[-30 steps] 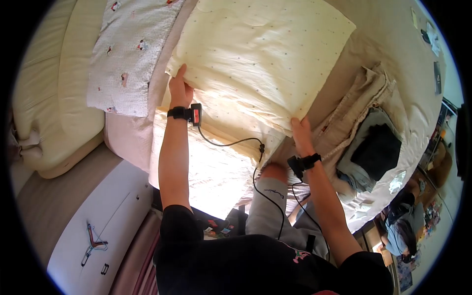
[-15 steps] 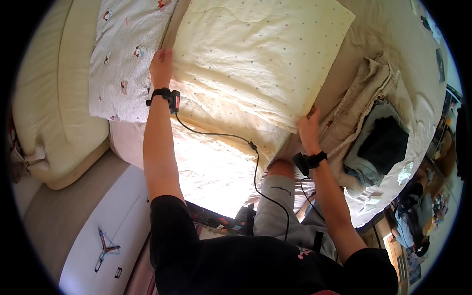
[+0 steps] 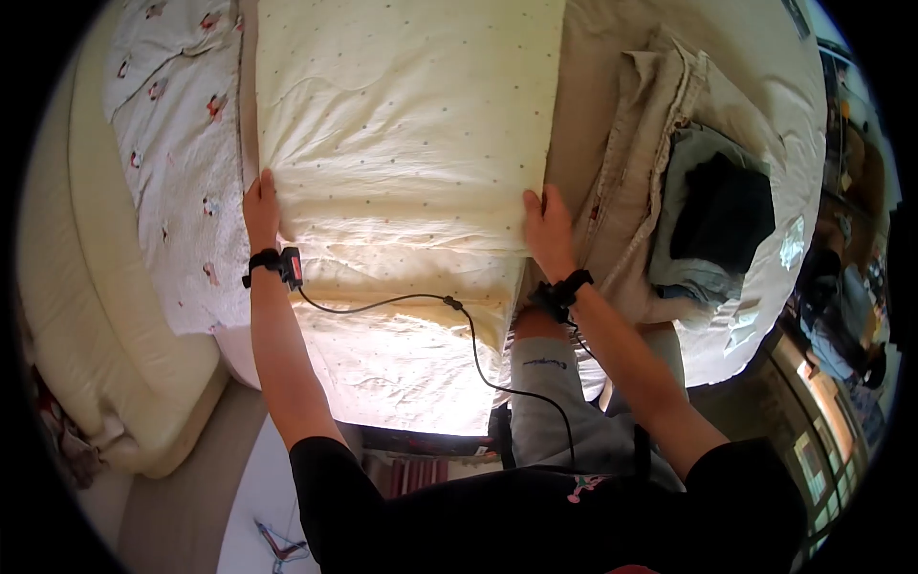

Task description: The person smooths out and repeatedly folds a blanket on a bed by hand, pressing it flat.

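Pale yellow dotted cloth [image 3: 411, 124] lies straight on the bed [image 3: 588, 96], its near fold level between left hand [image 3: 261, 210] and right hand [image 3: 549, 230], each pinching a side.

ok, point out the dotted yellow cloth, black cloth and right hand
Dotted yellow cloth [image 3: 416, 120], head view, upper part of its face.
Black cloth [image 3: 722, 215], head view, its middle.
Right hand [image 3: 550, 230], head view, back of it.

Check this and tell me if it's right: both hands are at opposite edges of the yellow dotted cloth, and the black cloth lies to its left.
Wrong side: the head view shows the black cloth to the right of the yellow dotted cloth. The left hand and right hand are at its opposite edges.
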{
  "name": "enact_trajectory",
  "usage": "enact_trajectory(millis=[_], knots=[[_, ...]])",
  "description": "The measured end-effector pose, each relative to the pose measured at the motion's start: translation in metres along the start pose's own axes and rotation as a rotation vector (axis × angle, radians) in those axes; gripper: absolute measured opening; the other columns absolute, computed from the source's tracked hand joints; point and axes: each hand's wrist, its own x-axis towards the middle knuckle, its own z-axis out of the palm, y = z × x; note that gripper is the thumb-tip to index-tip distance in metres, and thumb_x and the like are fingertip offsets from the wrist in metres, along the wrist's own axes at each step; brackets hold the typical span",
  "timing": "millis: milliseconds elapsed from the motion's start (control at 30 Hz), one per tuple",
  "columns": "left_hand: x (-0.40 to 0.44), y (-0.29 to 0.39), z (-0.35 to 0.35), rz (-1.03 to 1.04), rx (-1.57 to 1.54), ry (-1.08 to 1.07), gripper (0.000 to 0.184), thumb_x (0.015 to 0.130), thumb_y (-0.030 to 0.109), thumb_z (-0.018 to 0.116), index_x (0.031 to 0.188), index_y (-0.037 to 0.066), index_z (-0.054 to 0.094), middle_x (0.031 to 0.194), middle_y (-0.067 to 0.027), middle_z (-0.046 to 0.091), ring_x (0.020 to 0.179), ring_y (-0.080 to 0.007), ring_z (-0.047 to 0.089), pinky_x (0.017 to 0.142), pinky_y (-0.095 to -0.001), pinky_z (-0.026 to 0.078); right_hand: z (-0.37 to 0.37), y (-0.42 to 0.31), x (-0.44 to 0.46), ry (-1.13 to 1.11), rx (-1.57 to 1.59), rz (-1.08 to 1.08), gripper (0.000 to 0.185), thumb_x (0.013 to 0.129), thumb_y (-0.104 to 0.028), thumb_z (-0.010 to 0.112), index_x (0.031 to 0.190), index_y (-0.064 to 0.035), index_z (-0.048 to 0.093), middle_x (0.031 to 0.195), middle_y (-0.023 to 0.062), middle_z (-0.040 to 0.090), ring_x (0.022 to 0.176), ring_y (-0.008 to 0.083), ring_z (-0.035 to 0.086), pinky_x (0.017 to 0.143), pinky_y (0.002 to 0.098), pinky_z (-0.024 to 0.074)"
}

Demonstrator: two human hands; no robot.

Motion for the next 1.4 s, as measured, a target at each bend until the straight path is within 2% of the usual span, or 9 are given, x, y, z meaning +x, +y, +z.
enact_trajectory(millis=[267, 467, 533, 733, 1000, 1067, 1167, 1300, 1400], knots=[[-0.002, 0.014, -0.004, -0.148, 0.109, -0.111, 0.052, 0.094, 0.046, 0.055, 0.108, -0.004, 0.064, 0.102, -0.0235, 0.067, 0.098, -0.0365, 0.064, 0.085, -0.0400, 0.047, 0.012, 0.009, -0.018, -0.136, 0.014, -0.010, 0.033, 0.097, -0.018, 0.053, 0.115, 0.0068, 0.041, 0.098, 0.0308, 0.061, 0.092, 0.0458, 0.061, 0.081, 0.0468, 0.0472], [-0.016, 0.037, 0.011, -0.169, 0.245, -0.035, 0.062, 0.095, 0.045, 0.053, 0.136, -0.001, 0.043, 0.118, -0.0279, 0.061, 0.111, -0.0410, 0.058, 0.094, -0.0438, 0.045, 0.004, 0.023, -0.009, -0.201, 0.125, -0.186, 0.048, 0.096, -0.022, 0.056, 0.126, 0.0097, 0.035, 0.113, 0.0278, 0.059, 0.101, 0.0364, 0.061, 0.086, 0.0383, 0.0480], [-0.041, 0.071, 0.030, 0.239, 0.457, 0.297, 0.072, 0.094, 0.045, 0.053, 0.147, 0.003, 0.027, 0.140, -0.0279, 0.045, 0.126, -0.0444, 0.046, 0.106, -0.0478, 0.035, -0.002, 0.016, 0.016, -0.204, 0.263, -0.143, 0.052, 0.095, -0.023, 0.058, 0.128, 0.0095, 0.035, 0.117, 0.0254, 0.058, 0.106, 0.0328, 0.059, 0.090, 0.0365, 0.0466], [-0.116, 0.151, 0.124, 0.144, 0.511, 0.041, 0.080, 0.093, 0.050, 0.053, 0.151, 0.006, 0.021, 0.155, -0.0259, 0.018, 0.142, -0.0464, 0.019, 0.112, -0.0597, 0.017, 0.007, -0.018, 0.057, -0.188, 0.297, -0.073, 0.058, 0.093, -0.026, 0.063, 0.131, 0.0079, 0.035, 0.122, 0.0201, 0.058, 0.113, 0.0280, 0.057, 0.096, 0.0350, 0.0438], [-0.172, 0.196, 0.139, -0.023, 0.169, 0.062, 0.079, 0.092, 0.042, 0.057, 0.150, 0.002, 0.021, 0.158, -0.0233, 0.011, 0.144, -0.0445, 0.010, 0.114, -0.0581, 0.011, 0.001, -0.028, 0.037, -0.106, 0.351, -0.023, 0.049, 0.093, -0.024, 0.065, 0.127, 0.0036, 0.043, 0.119, 0.0154, 0.061, 0.104, 0.0239, 0.059, 0.092, 0.0345, 0.0458], [-0.182, 0.194, 0.141, -0.038, 0.135, 0.152, 0.077, 0.091, 0.035, 0.062, 0.147, 0.000, 0.023, 0.152, -0.0246, 0.021, 0.140, -0.0428, 0.019, 0.114, -0.0556, 0.012, -0.002, -0.028, 0.033, -0.085, 0.180, -0.010, 0.052, 0.092, -0.032, 0.065, 0.116, 0.0069, 0.040, 0.112, 0.0254, 0.061, 0.102, 0.0337, 0.062, 0.088, 0.0393, 0.0476], [-0.193, 0.170, 0.154, -0.452, -0.637, 0.428, 0.075, 0.087, 0.020, 0.073, 0.136, 0.000, 0.019, 0.129, -0.0194, 0.040, 0.119, -0.0284, 0.042, 0.097, -0.0454, 0.043, -0.001, -0.019, 0.037, -0.069, 0.203, 0.014, 0.052, 0.091, -0.030, 0.067, 0.116, 0.0060, 0.039, 0.112, 0.0237, 0.061, 0.100, 0.0308, 0.063, 0.086, 0.0379, 0.0491], [-0.187, 0.178, 0.152, -0.846, -1.166, 0.473, 0.074, 0.084, 0.021, 0.077, 0.132, 0.002, 0.025, 0.124, -0.0132, 0.048, 0.108, -0.0225, 0.053, 0.084, -0.0348, 0.053, -0.004, -0.017, 0.033, -0.177, 0.423, 0.060, 0.060, 0.086, -0.027, 0.073, 0.120, 0.0048, 0.035, 0.114, 0.0213, 0.060, 0.100, 0.0275, 0.063, 0.086, 0.0367, 0.0499], [-0.187, 0.149, 0.160, -0.670, -1.405, 0.226, 0.058, 0.083, 0.015, 0.075, 0.125, 0.003, 0.035, 0.116, -0.0123, 0.053, 0.106, -0.0219, 0.054, 0.082, -0.0341, 0.053, -0.004, 0.007, 0.019, -0.243, 0.252, -0.037, 0.063, 0.083, -0.022, 0.075, 0.122, 0.0069, 0.035, 0.112, 0.0176, 0.061, 0.100, 0.0218, 0.061, 0.086, 0.0330, 0.0497]])
